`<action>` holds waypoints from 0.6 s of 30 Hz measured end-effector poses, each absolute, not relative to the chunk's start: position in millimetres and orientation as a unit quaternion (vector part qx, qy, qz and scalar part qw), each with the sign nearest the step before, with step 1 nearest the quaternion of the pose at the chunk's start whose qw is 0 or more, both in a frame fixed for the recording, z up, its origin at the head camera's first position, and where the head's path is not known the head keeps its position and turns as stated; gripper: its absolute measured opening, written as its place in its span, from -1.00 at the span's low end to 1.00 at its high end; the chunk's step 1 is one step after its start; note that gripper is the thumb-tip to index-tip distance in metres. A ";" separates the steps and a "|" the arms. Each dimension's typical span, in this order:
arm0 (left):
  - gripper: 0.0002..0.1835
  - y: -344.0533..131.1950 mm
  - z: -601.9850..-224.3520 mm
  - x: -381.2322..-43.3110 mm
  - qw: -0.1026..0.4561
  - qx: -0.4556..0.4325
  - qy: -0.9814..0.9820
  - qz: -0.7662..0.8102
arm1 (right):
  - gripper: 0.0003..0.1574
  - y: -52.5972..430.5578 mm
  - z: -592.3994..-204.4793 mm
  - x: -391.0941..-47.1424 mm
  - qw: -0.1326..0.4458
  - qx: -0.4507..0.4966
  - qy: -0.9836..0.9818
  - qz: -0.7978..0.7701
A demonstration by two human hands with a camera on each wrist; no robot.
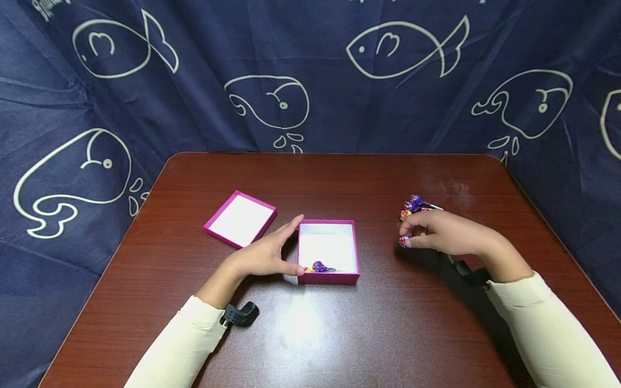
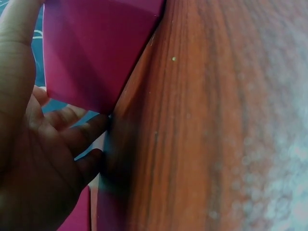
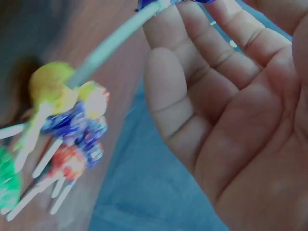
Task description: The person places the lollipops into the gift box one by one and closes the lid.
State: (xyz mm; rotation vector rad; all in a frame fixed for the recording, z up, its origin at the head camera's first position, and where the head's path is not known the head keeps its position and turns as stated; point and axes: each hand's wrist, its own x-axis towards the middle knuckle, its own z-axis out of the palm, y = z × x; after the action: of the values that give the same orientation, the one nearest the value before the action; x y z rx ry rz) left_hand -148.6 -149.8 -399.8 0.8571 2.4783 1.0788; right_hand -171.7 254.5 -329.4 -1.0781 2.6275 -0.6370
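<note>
My right hand (image 1: 443, 231) pinches a purple-wrapped lollipop (image 1: 404, 241) at the right of the table. In the right wrist view its pale stick (image 3: 113, 45) slants down from the fingers, while most of the wrapped head is cut off. Beside that hand lies a bunch of lollipops (image 3: 67, 125) in mixed wrappers, partly hidden by it in the head view. At the left side of an uncovered pink box (image 1: 327, 278), my left hand (image 1: 267, 253) touches the corners with spread thumb and fingers. Inside, along the near wall, lies a purple-wrapped lollipop (image 1: 321, 267) with a red-and-yellow one (image 1: 308, 269).
A pink lid (image 1: 241, 218) with a white inside lies left of the box, behind my left hand. The brown table (image 1: 368, 323) ends at a dark blue curtain (image 1: 320, 54) with white fish drawings. Each wrist wears a black strap (image 1: 241, 314).
</note>
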 end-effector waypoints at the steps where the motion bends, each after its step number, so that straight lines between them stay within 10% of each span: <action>1: 0.26 -149.7 -399.9 -148.6 0.152 0.298 0.864 0.376 | -0.87 251.0 -327.4 -173.0 0.116 -0.371 0.895 -0.218; 18: 0.27 -151.2 -401.6 -149.6 0.147 0.309 0.861 0.376 | -0.96 196.3 -307.1 -191.3 0.151 -0.421 0.863 -0.235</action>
State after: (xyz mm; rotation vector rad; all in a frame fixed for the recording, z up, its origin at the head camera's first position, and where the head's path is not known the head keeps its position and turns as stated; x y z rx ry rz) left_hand -149.6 -151.2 -401.6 0.8903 2.4782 1.0831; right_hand -191.3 196.3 -307.1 -1.2092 2.4786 -0.6748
